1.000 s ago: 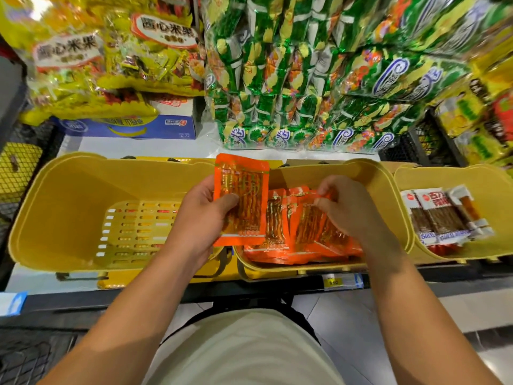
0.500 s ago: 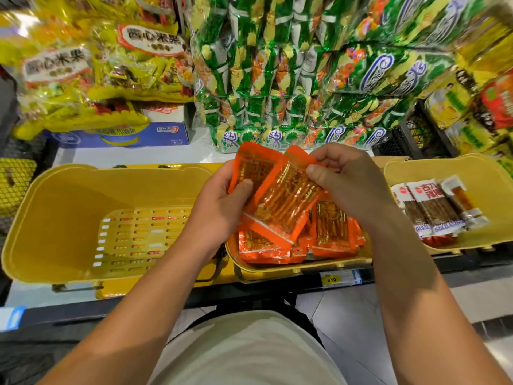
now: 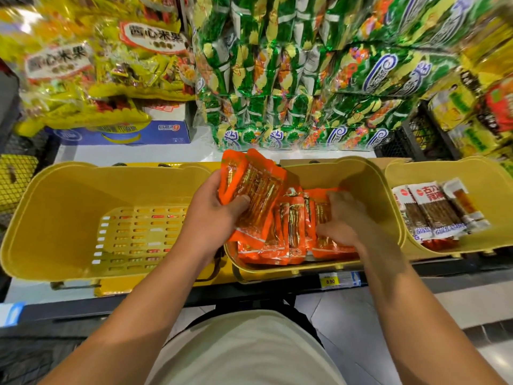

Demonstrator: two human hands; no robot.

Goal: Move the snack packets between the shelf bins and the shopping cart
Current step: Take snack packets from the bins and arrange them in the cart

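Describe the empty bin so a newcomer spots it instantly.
Below the stacked snack bags, three yellow bins line the shelf front. The leftmost yellow bin is the one. Unlike the middle bin holding orange packets and the right bin holding white-labelled packets, it shows only its bare slotted floor.

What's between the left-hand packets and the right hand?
Head view: upright orange packets in the middle bin fill the gap between the packets gripped by the left hand and the right hand.
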